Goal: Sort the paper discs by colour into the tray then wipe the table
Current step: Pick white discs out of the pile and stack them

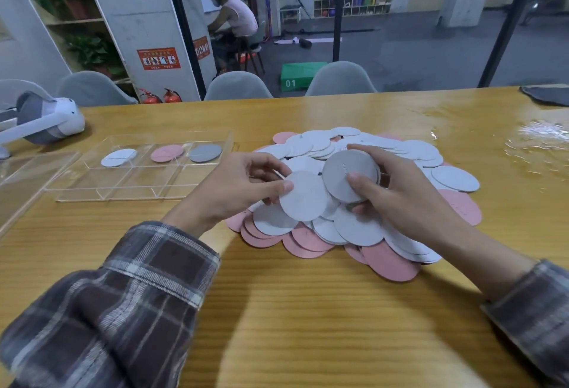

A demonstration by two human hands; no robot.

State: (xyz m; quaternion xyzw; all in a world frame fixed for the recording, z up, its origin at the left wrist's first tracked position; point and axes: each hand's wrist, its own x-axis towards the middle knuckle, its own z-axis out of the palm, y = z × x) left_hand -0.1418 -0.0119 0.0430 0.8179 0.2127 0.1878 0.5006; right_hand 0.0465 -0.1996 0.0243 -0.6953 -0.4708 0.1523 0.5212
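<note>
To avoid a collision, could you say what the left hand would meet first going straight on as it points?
Likely the round grey paper disc held in the right hand, though depth is unclear.

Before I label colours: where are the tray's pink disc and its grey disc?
pink disc (167,153), head view, centre of its face.
grey disc (205,152), head view, centre of its face.

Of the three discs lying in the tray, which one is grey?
The rightmost disc: it is clearly darker grey, while the middle disc is pink and the leftmost disc is white.
</note>
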